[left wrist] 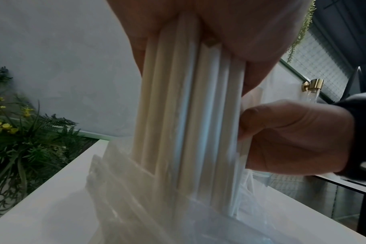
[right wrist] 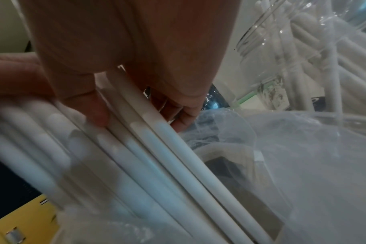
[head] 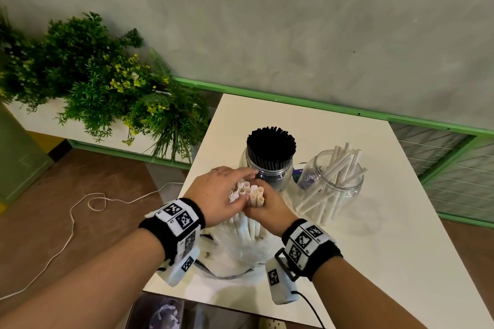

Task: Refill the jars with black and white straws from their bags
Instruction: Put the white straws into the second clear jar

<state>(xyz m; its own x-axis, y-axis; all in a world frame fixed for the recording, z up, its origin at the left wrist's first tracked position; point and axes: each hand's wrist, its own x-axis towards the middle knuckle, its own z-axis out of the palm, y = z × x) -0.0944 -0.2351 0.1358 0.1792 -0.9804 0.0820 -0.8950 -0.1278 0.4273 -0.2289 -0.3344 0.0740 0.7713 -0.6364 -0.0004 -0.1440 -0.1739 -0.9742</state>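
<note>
At the table's (head: 374, 222) near edge, a bundle of white straws (head: 250, 195) stands upright in its clear bag (head: 235, 256). The left hand (head: 222, 192) and right hand (head: 270, 208) both curl around the bundle's top. Behind stand the black-straw jar (head: 270, 168) and, right of it, the white-straw jar (head: 331, 187).

We note leafy plants (head: 107, 83) at ten o'clock, white cord (head: 72, 224) on floor at eight o'clock.
</note>
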